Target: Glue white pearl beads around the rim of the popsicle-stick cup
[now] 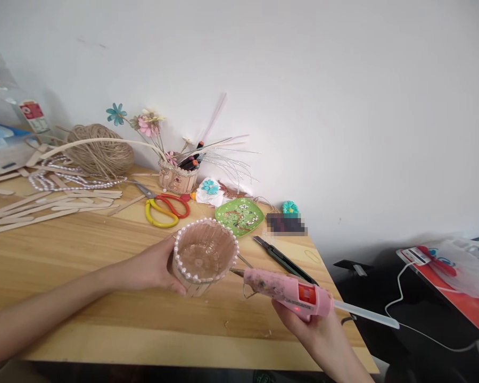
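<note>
My left hand [157, 268] grips the side of a round cup [201, 287] covered in wooden sticks, with white pearl beads [231, 234] round its rim. The cup tilts so that its clear inside faces me. In my right hand [315, 327] is a pink glue gun [283, 287] with a red light lit and a white glue stick [367, 314] out of its back. The nozzle points left, close to the cup's right side; whether it touches I cannot tell.
Behind stand scissors [163, 210], a green dish [239, 217] of beads, a utility knife [283, 259] and a decorated pot [178, 178] with flowers and markers. Twine [99, 150], a pearl strand [43, 181] and wooden sticks [59, 205] lie left. The table's right edge drops to a dark area.
</note>
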`<state>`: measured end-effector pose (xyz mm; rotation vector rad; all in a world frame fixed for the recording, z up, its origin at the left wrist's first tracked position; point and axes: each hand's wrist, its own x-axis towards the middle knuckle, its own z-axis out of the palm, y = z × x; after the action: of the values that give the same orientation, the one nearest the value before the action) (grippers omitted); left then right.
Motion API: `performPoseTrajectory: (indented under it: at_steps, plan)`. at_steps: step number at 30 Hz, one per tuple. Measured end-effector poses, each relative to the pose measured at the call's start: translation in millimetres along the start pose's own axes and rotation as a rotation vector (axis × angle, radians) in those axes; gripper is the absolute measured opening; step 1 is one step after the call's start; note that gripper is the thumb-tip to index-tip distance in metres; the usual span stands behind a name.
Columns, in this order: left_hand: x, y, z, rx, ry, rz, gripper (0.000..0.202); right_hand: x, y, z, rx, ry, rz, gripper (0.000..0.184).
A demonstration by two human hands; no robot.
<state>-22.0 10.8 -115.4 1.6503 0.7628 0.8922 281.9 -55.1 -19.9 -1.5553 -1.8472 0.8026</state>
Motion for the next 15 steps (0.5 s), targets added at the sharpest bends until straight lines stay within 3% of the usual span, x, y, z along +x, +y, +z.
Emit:
performPoseTrajectory:
  at_steps: [15]
  plan:
    - [3.2, 4.1, 2.4, -0.013, 0.028, -0.013, 0.112, 0.0, 3.3, 1.3, -0.057, 0.053, -0.053, 0.021]
